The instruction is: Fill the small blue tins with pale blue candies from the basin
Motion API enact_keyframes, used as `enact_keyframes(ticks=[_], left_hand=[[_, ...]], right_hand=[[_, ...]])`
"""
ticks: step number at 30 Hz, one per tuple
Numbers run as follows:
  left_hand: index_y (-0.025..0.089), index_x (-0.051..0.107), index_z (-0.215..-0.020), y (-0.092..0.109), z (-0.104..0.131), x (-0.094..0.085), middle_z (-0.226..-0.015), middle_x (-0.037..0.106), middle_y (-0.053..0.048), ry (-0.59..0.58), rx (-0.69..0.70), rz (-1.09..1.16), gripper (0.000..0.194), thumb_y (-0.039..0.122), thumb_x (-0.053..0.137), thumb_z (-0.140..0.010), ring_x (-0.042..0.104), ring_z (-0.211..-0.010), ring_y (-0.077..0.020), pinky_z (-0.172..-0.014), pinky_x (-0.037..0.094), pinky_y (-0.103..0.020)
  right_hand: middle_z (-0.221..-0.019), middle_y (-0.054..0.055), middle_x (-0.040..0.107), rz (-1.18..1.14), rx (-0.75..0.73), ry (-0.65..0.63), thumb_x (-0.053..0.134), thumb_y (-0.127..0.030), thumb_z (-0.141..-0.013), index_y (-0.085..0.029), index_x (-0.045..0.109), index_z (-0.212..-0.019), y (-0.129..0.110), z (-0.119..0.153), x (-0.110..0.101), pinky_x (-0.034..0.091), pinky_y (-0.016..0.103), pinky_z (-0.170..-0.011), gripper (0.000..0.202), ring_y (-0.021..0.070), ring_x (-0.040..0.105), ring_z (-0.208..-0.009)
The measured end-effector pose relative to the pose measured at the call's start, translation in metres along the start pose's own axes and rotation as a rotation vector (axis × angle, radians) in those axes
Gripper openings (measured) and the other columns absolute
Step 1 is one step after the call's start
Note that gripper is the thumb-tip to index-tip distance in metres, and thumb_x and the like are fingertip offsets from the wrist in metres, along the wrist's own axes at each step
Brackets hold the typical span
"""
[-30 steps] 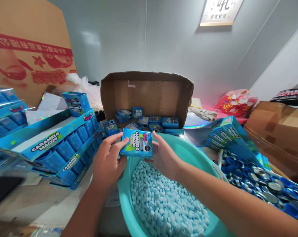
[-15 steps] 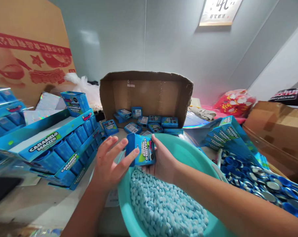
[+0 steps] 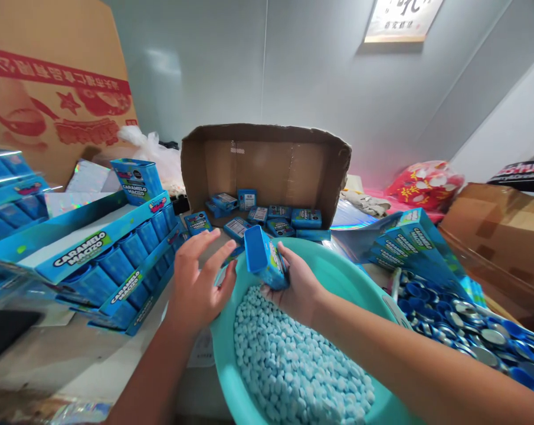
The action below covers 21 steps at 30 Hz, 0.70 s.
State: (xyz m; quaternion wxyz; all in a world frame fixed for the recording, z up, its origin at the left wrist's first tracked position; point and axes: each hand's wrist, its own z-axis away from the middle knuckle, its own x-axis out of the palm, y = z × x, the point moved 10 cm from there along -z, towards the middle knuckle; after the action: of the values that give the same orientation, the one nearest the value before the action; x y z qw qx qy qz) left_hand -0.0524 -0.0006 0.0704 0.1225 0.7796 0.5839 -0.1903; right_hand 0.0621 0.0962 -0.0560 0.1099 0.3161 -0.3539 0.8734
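Observation:
My right hand (image 3: 300,286) is closed round a small blue candy tin (image 3: 269,265), tilted so that its open end faces left and up. Beneath it is a turquoise basin (image 3: 225,360) holding a heap of pale blue candies (image 3: 302,366). My left hand (image 3: 202,283) hovers at the basin's left rim with its fingers spread and nothing in them, a short gap from the tin. Behind the basin, several similar blue tins (image 3: 278,221) lie in and before an open cardboard box (image 3: 267,168).
At left stands a display tray (image 3: 85,254) filled with blue tins, one tin (image 3: 137,180) upright on top. Round blue-and-silver lids (image 3: 465,330) are heaped at right, near a folded display carton (image 3: 406,242). A brown box (image 3: 497,236) stands at far right.
The tin in my right hand has turned, so its open end now shows toward me. My left hand's fingers have come away from the tin.

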Motion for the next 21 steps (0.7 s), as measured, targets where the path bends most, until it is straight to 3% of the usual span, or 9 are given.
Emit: enact_keyframes(ticks=[2, 4, 9, 12, 15, 21], left_hand=[[0.028, 0.042, -0.145, -0.002, 0.002, -0.007, -0.141, 0.045, -0.015, 0.07, -0.019, -0.027, 0.075, 0.019, 0.077, -0.079, 0.047, -0.133, -0.0326, -0.11, 0.044, -0.051], [0.029, 0.039, -0.147, 0.001, 0.002, -0.005, -0.147, 0.038, -0.016, 0.049, 0.017, -0.04, 0.08, 0.019, 0.078, -0.078, 0.042, -0.137, -0.0347, -0.112, 0.042, -0.052], [0.034, 0.051, -0.139, 0.01, 0.003, 0.022, -0.146, 0.044, -0.012, -0.241, 0.136, 0.002, 0.058, 0.011, 0.067, -0.087, 0.043, -0.137, -0.0331, -0.112, 0.041, -0.053], [0.033, 0.056, -0.133, 0.007, 0.005, 0.027, -0.137, 0.055, -0.009, -0.31, 0.116, 0.059, 0.05, 0.01, 0.063, -0.09, 0.049, -0.131, -0.0302, -0.108, 0.046, -0.052], [0.03, 0.062, -0.123, 0.009, 0.005, 0.021, -0.127, 0.061, -0.007, -0.263, 0.121, 0.072, 0.039, 0.011, 0.064, -0.089, 0.052, -0.127, -0.0291, -0.105, 0.049, -0.052], [0.023, 0.068, -0.109, 0.035, 0.005, -0.01, -0.113, 0.064, -0.006, -0.011, 0.287, -0.03, 0.033, 0.01, 0.076, -0.081, 0.056, -0.114, -0.0233, -0.11, 0.049, -0.05]], right_hand=[[-0.068, -0.002, 0.067, 0.0, -0.019, 0.02, 0.05, -0.039, -0.101, -0.018, 0.064, -0.093, -0.001, -0.001, -0.003, 0.05, 0.024, -0.045, 0.026, 0.0112, 0.059, -0.051], [-0.071, -0.002, 0.068, -0.003, -0.027, 0.018, 0.053, -0.036, -0.099, -0.017, 0.063, -0.096, -0.001, -0.002, -0.004, 0.053, 0.024, -0.048, 0.021, 0.0109, 0.06, -0.053], [-0.067, -0.001, 0.068, 0.03, 0.033, -0.104, 0.052, -0.035, -0.1, -0.016, 0.061, -0.098, 0.004, -0.002, 0.01, 0.055, 0.024, -0.05, 0.021, 0.0117, 0.06, -0.051], [-0.07, 0.0, 0.069, 0.045, 0.064, -0.145, 0.044, -0.037, -0.103, -0.017, 0.061, -0.102, 0.008, -0.001, 0.014, 0.055, 0.025, -0.051, 0.026, 0.0128, 0.063, -0.053], [-0.079, 0.001, 0.072, 0.044, 0.047, -0.156, 0.037, -0.039, -0.105, -0.018, 0.061, -0.109, 0.008, -0.003, 0.013, 0.057, 0.028, -0.054, 0.032, 0.014, 0.066, -0.059], [-0.09, 0.005, 0.073, 0.118, 0.087, -0.304, 0.031, -0.047, -0.104, -0.018, 0.063, -0.115, 0.015, -0.001, 0.023, 0.058, 0.03, -0.063, 0.044, 0.0147, 0.067, -0.067]])
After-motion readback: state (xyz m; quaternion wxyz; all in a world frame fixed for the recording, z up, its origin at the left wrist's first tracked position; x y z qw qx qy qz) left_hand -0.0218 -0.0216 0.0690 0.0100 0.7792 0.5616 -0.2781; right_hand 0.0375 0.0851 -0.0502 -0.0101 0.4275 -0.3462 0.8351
